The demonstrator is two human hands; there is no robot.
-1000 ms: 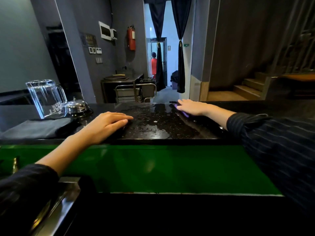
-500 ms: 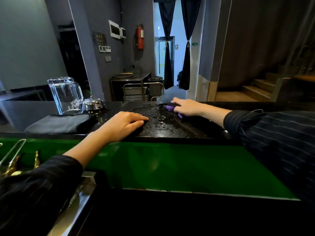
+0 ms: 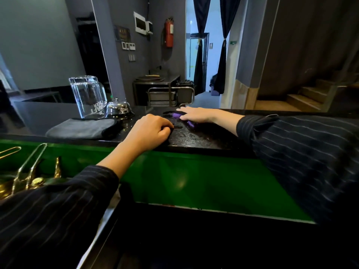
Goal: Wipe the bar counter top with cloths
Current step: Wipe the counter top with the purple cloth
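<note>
The black speckled bar counter top [image 3: 196,139] runs across the middle and has a wet patch on it. My right hand [image 3: 196,114] lies flat near the far edge, pressing down a purple cloth [image 3: 177,115] that shows past its fingers and under its palm. My left hand [image 3: 149,131] rests near the counter's front edge with its fingers curled over a black cloth [image 3: 171,131], which is mostly hidden beneath it. The two hands are a short way apart.
A folded grey cloth [image 3: 83,128] lies on the counter to the left. Behind it stand an upside-down glass pitcher [image 3: 88,97] and a chrome service bell [image 3: 118,107]. A green ledge [image 3: 184,177] sits below the counter. Brass bar tools [image 3: 29,171] are at the lower left.
My left hand's fingers have curled from flat into a fist. My right hand has slid left with the purple cloth, closer to my left hand. The view has shifted left.
</note>
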